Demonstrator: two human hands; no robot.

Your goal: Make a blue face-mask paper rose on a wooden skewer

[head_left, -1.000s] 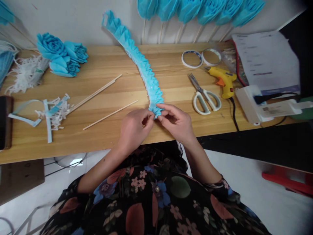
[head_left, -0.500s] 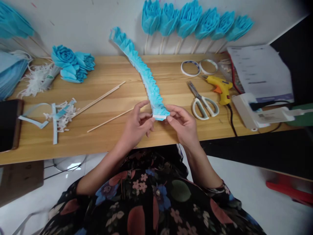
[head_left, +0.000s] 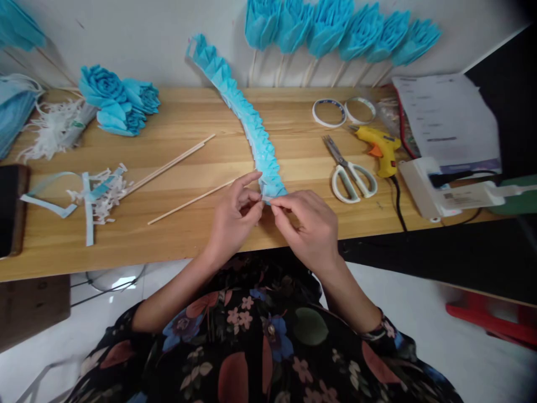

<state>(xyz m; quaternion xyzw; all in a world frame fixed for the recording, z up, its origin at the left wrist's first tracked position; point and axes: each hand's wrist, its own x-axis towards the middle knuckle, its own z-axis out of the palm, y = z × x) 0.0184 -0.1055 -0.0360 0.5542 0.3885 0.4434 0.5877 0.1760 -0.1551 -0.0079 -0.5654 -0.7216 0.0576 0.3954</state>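
Note:
A long pleated blue paper strip (head_left: 247, 123) runs from the back wall across the wooden table (head_left: 168, 235) to its front edge. My left hand (head_left: 235, 218) pinches the strip's near end, index finger raised. My right hand (head_left: 308, 224) meets it from the right, fingertips pinched on the same end. Two thin wooden sticks (head_left: 172, 162) lie just left of my hands.
Scissors (head_left: 350, 170), a yellow glue gun (head_left: 380, 148) and two tape rolls (head_left: 329, 112) lie to the right, beside papers (head_left: 444, 120) and a white device (head_left: 444, 193). Blue paper flowers (head_left: 119, 101) and paper scraps (head_left: 96, 193) sit at the left. More flowers on sticks (head_left: 335, 31) lean on the wall.
My right hand has moved left over the strip's near end and closed its fingertips against my left hand's. The end has dropped lower between my fingers.

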